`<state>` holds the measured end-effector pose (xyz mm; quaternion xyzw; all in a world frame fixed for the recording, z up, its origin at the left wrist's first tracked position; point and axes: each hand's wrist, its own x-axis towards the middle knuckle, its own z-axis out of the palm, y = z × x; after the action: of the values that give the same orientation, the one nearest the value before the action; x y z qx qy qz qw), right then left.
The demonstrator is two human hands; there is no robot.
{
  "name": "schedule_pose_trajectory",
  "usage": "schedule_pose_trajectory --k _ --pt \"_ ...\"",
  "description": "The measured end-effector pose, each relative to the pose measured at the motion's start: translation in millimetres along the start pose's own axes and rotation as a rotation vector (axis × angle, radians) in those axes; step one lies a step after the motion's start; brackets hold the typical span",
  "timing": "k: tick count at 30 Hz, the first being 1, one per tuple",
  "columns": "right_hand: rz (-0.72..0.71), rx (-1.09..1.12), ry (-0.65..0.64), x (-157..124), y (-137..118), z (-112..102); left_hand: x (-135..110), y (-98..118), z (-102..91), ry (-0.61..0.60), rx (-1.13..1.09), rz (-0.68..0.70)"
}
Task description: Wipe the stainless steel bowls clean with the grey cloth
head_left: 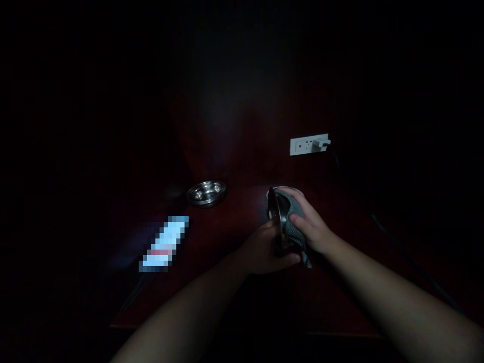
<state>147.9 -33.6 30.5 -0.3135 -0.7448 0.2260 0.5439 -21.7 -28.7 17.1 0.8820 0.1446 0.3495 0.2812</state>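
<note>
Tilted up on its edge, a shiny metal dish (279, 207) is held above the dark red table by my left hand (262, 250), whose thumb lies along the lower side. My right hand (310, 224) is closed round a grey-green cloth (295, 233), pressing it against the dish's outer side. A corner of the cloth hangs below the dish. Behind my right hand shows the pale rim (298, 191) of some round thing, mostly hidden. Another metal dish (207, 193) rests on the table to the left.
A lit, pixelated rectangular screen (164, 244) lies at the left with a cord running from it. On the back wall is a white socket panel (302, 145) with a plug (322, 143) in it. A dark cable (408, 262) crosses the right side. The surroundings are very dark.
</note>
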Motion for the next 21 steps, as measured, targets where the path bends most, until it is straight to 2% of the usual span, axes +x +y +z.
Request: schedule_pose_trajectory --k 6,15,21 --pt "0.042 0.058 0.0 1 2 0 1 3 -0.6 -0.029 0.039 0.043" --pt "0.149 0.21 0.047 2 8 3 2 7 -1.9 -0.084 0.087 -0.005" --pt "0.312 0.309 0.106 1 17 6 1 9 -2.2 -0.077 0.096 -0.006"
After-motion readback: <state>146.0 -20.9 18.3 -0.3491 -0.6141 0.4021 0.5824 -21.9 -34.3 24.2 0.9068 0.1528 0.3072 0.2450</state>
